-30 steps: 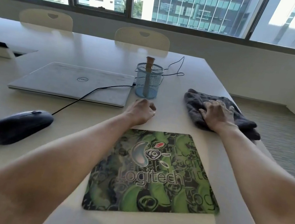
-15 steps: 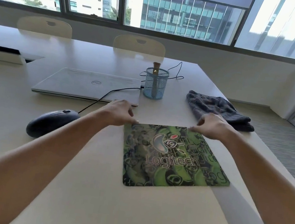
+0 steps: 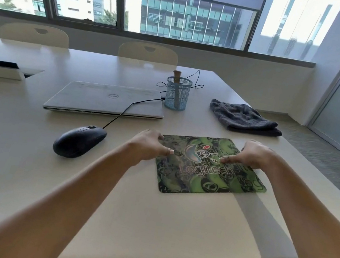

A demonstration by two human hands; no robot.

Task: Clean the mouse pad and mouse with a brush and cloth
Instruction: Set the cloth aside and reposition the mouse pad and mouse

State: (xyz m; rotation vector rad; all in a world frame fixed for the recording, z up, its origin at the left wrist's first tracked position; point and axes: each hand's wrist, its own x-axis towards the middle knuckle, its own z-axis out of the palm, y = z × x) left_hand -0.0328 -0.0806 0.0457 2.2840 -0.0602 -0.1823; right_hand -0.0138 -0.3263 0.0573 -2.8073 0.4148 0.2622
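Observation:
A green patterned mouse pad (image 3: pixel 208 176) lies flat on the white table (image 3: pixel 24 160) in front of me. My left hand (image 3: pixel 150 146) holds its far left corner, thumb on top and fingers curled at the edge. My right hand (image 3: pixel 250 155) holds the far right corner the same way. A black wired mouse (image 3: pixel 79 140) sits to the left of the pad. The folded dark grey cloth (image 3: pixel 242 118) lies behind the pad at the right. A brush (image 3: pixel 176 76) with a wooden handle stands in a blue mesh cup (image 3: pixel 176 96).
A closed silver laptop (image 3: pixel 106 100) lies behind the mouse, with the mouse cable running over it. Two pale chairs (image 3: pixel 148 52) stand at the table's far side. The table's right edge runs close to the pad and cloth.
My right hand left the cloth and my left hand drew back from near the cup. Both came to the pad's far corners and now hold them.

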